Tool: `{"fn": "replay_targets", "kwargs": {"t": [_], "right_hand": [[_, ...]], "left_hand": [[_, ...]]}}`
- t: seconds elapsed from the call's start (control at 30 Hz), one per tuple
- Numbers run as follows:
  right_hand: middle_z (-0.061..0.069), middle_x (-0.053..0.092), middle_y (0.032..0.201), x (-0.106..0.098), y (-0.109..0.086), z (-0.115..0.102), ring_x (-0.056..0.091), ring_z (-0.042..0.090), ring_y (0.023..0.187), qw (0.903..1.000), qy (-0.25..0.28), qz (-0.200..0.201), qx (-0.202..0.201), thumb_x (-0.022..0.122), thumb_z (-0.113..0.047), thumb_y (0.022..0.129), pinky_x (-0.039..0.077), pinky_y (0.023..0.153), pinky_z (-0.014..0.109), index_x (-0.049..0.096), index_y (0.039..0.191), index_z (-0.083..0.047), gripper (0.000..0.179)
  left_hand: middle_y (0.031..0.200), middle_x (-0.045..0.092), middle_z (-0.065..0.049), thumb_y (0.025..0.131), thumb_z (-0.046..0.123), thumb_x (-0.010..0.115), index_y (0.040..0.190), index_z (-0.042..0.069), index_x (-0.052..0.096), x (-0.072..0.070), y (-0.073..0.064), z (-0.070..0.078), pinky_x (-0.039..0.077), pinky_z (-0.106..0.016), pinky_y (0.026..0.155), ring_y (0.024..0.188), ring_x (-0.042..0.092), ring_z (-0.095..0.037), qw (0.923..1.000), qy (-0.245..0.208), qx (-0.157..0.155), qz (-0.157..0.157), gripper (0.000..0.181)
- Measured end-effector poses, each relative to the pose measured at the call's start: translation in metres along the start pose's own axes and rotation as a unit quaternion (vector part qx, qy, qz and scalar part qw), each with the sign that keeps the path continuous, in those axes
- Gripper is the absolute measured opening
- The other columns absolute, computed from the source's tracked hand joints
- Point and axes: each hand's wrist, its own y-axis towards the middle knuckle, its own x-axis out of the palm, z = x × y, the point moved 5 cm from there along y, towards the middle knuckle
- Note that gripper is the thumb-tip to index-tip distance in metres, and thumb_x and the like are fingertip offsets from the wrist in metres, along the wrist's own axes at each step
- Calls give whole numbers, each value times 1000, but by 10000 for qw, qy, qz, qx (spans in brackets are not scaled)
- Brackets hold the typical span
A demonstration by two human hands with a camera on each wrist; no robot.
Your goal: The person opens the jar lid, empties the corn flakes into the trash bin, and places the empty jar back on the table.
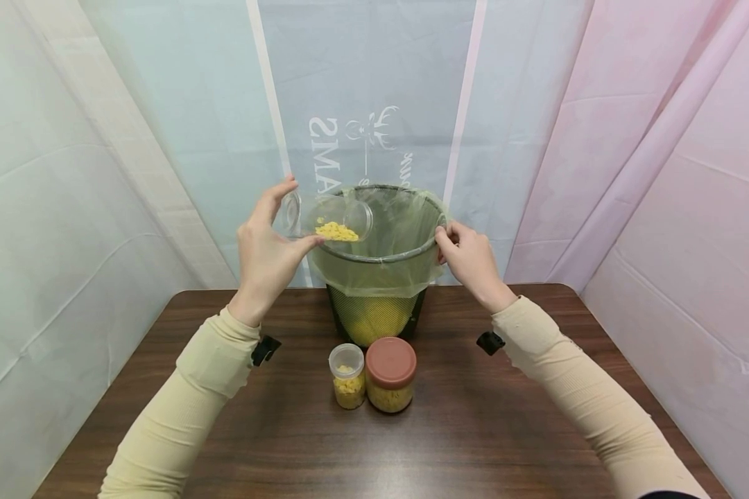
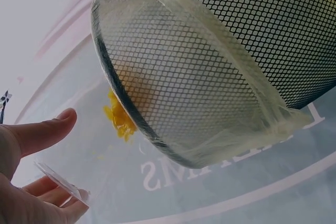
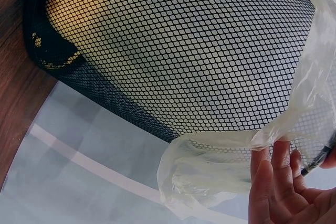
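Note:
My left hand (image 1: 267,251) grips a clear plastic jar (image 1: 337,209) between thumb and fingers, the jar tipped on its side with its mouth toward the right. Yellow flakes (image 1: 337,231) lie along its lower wall, close to the mouth. That mouth overlaps the left rim of a black mesh bin (image 2: 273,40) lined with a thin pale yellow bag (image 1: 374,276). On the opposite side, my right hand (image 1: 472,258) pinches the bin's rim with the bag folded over it. From the right wrist view, its fingers (image 3: 282,169) sit outside the mesh against the bag.
In front of the bin, a small clear jar (image 1: 348,388) with yellow bits stands beside a wider jar with a reddish-brown lid (image 1: 391,362). Something yellow (image 1: 371,320) shows through the bin's lower mesh. The bin stands near the far edge of the dark wooden table (image 1: 274,436), before hanging cloth (image 1: 193,125).

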Motion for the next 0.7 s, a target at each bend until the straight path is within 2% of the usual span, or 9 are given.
{"fn": "replay_targets", "kwargs": {"t": [0.13, 0.2, 0.33, 0.4, 0.5, 0.57, 0.6, 0.67, 0.7], "right_hand": [[-1, 67, 67, 0, 0, 0, 62, 19, 61, 10000, 9, -9, 6, 43, -42, 97, 41, 54, 34, 58, 78, -16, 35], [-1, 67, 67, 0, 0, 0, 62, 18, 61, 10000, 11, -5, 5, 43, -42, 97, 41, 54, 34, 58, 78, -16, 35], [-1, 67, 67, 0, 0, 0, 61, 16, 60, 10000, 10, -3, 18, 43, -42, 96, 42, 53, 33, 58, 78, -16, 35], [-1, 68, 68, 0, 0, 0, 61, 16, 59, 10000, 10, -4, 21, 43, -42, 96, 41, 53, 33, 58, 78, -16, 35], [-1, 68, 68, 0, 0, 0, 60, 16, 59, 10000, 3, 10, 29, 43, -42, 96, 41, 52, 34, 58, 78, -16, 35], [-1, 68, 68, 0, 0, 0, 60, 16, 58, 10000, -2, 18, 26, 43, -42, 96, 41, 52, 34, 58, 78, -16, 35], [-1, 68, 68, 0, 0, 0, 60, 16, 58, 10000, -1, 21, 25, 43, -42, 96, 41, 52, 34, 58, 78, -16, 35], [-1, 68, 68, 0, 0, 0, 60, 16, 59, 10000, 0, 24, 27, 43, -42, 96, 41, 52, 33, 58, 78, -16, 36], [-1, 68, 68, 0, 0, 0, 60, 16, 59, 10000, 7, 22, 26, 43, -42, 96, 41, 52, 33, 58, 78, -16, 36]], "left_hand": [[137, 54, 4, 58, -1, 87, 127, 8, 57, 1, 1, 2, 45, -29, 100, 104, 65, -23, 9998, 128, 147, -42, 76], [137, 53, 7, 59, 0, 87, 127, 9, 57, 1, 1, 3, 50, -31, 92, 82, 69, -24, 9996, 183, 205, -51, 76], [138, 53, 7, 59, 0, 87, 128, 11, 57, 1, 1, 4, 54, -32, 79, 56, 63, -19, 9993, 206, 309, -40, 76], [138, 53, 6, 59, -1, 87, 129, 11, 57, 2, 1, 5, 55, -31, 76, 48, 58, -17, 9991, 217, 369, -34, 77], [137, 54, 4, 58, -2, 87, 129, 10, 57, 2, 1, 7, 54, -31, 79, 45, 54, -17, 9987, 227, 453, -25, 78], [137, 54, 4, 58, -2, 86, 129, 10, 57, 2, 1, 8, 52, -30, 85, 52, 58, -19, 9985, 231, 490, -38, 77], [136, 55, 4, 58, -2, 86, 128, 10, 58, 2, 1, 9, 52, -30, 87, 58, 61, -20, 9983, 234, 526, -40, 76], [135, 56, 1, 58, -5, 86, 128, 8, 58, 4, 3, 10, 48, -30, 95, 82, 67, -22, 9976, 173, 664, -65, 76], [135, 56, 0, 58, -5, 86, 127, 8, 58, 4, 3, 11, 45, -29, 99, 95, 66, -22, 9970, 174, 753, -82, 76]]}}
